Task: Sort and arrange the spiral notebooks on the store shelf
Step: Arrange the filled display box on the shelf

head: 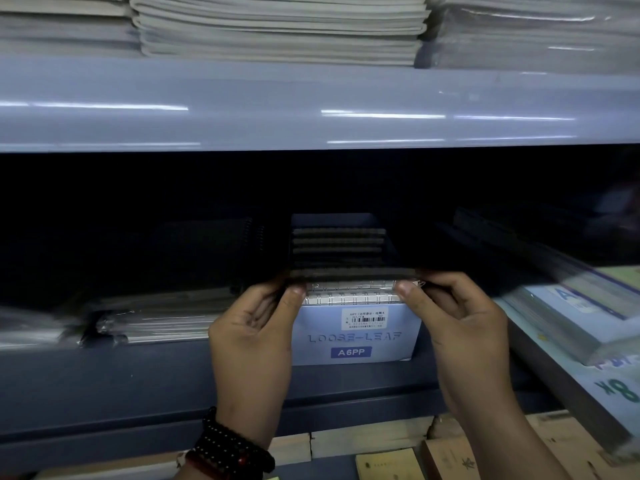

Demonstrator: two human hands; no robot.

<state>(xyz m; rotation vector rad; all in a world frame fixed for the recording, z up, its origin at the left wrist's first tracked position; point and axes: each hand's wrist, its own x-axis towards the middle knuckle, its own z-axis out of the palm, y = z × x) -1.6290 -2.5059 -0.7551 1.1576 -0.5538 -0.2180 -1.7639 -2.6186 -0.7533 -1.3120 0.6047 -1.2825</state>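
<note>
A stack of dark spiral notebooks (343, 252) lies in the dim middle shelf bay, spiral edges facing me. My left hand (252, 337) grips its lower left corner, thumb on the front edge. My right hand (460, 320) grips the lower right corner the same way. Under the stack sits a light blue box (353, 341) printed LOOSE-LEAF A6PP, with wrapped silver-ringed notebooks (349, 294) on top of it. More dark spiral notebooks (214, 244) stand in shadow to the left.
Wrapped notebook packs (162, 320) lie left of the box. Blue-covered packs (581, 310) slope at the right. The upper shelf lip (311, 105) overhangs, carrying stacked grey exercise books (280, 26). Brown booklets (450, 455) lie on the shelf below.
</note>
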